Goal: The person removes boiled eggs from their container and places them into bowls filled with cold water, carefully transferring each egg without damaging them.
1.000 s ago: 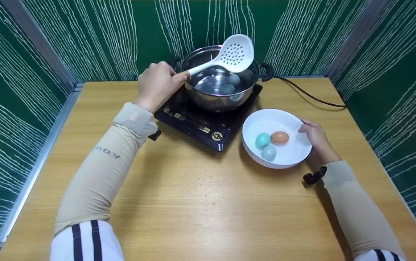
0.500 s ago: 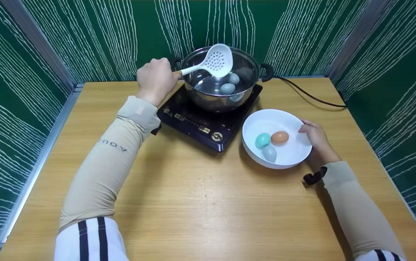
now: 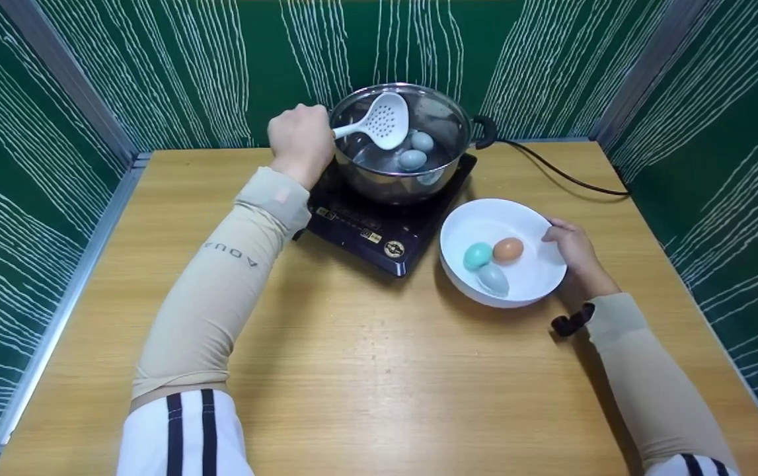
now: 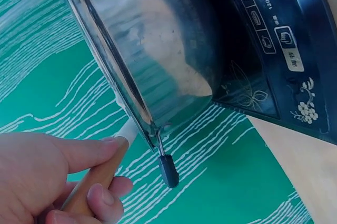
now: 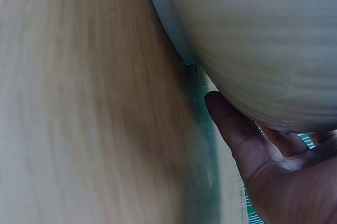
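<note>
In the head view my left hand (image 3: 303,140) grips a slotted spoon (image 3: 386,122) with a white perforated head. Its wooden handle (image 4: 90,184) lies in the curled fingers in the left wrist view. The spoon's head hangs tilted at the mouth of a steel pot (image 3: 395,188), close to two pale blue eggs (image 3: 413,159) inside. My right hand (image 3: 577,254) holds the right rim of a white bowl (image 3: 540,281), with its fingers (image 5: 231,124) under the outer wall. A turquoise egg (image 3: 478,256), a brown egg (image 3: 508,250) and a pale blue egg (image 3: 493,280) lie in that bowl.
The pot stands on a black induction cooker (image 3: 352,231) at the back of the wooden table (image 3: 379,370). A black pot handle (image 3: 485,131) juts out to the right. A black cable (image 3: 570,175) runs behind the bowl. Green walls (image 3: 550,73) enclose the back and sides.
The slotted spoon has moved left and lower, from above the pot's back right to its left-middle. My left hand shifted slightly right. The pale blue egg in the bowl rolled a little.
</note>
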Demonstrator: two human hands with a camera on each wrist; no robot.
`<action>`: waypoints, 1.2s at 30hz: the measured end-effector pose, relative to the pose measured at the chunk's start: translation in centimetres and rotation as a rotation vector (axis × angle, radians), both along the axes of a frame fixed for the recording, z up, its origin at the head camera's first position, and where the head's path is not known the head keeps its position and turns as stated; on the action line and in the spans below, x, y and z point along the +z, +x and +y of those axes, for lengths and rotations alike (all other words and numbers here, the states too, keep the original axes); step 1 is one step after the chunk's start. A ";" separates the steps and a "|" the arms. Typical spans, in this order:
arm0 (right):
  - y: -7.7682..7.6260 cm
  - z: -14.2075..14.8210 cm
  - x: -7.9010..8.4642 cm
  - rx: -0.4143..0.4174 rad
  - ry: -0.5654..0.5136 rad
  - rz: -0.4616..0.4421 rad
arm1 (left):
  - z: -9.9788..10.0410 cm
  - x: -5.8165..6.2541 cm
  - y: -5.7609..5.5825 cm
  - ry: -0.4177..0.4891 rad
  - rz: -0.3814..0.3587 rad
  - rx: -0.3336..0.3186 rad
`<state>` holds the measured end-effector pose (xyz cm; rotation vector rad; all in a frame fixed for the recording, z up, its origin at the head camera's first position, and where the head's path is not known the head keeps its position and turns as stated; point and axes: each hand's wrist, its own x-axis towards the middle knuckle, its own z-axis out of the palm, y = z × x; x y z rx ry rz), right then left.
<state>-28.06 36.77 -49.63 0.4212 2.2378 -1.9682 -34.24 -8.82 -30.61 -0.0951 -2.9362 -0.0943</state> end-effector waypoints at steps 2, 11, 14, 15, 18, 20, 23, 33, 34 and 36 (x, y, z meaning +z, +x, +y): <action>0.0 0.0 0.1 0.012 -0.012 -0.002 | 0.5 0.0 -0.1 -0.013 0.001 -0.002; 0.2 -0.1 0.4 0.026 -0.014 -0.004 | 2.7 -0.1 -0.6 -0.074 0.002 -0.011; 0.3 -0.2 0.4 0.042 0.017 0.009 | 3.2 -0.3 -0.6 -0.085 0.012 -0.021; 0.3 -0.2 0.4 0.046 0.019 0.006 | 3.4 -0.4 -0.5 -0.085 0.011 -0.027; 0.3 -0.2 0.4 0.038 0.010 -0.005 | 3.9 -0.5 -0.5 -0.081 0.007 -0.041; 0.3 -0.2 0.4 0.038 0.005 -0.018 | 4.1 -0.5 -0.5 -0.079 0.000 -0.050; 0.3 -0.2 0.5 0.034 -0.018 -0.036 | 4.3 -0.2 -0.3 -0.072 -0.027 -0.052; 0.1 -0.2 0.6 0.037 -0.109 -0.051 | 4.7 1.1 0.1 0.000 -0.200 -0.024; 0.1 -0.2 0.6 0.039 -0.100 -0.050 | 4.6 1.2 0.1 0.009 -0.218 -0.023; 0.1 -0.2 0.5 0.038 -0.098 -0.054 | 4.5 1.3 0.1 0.029 -0.255 -0.018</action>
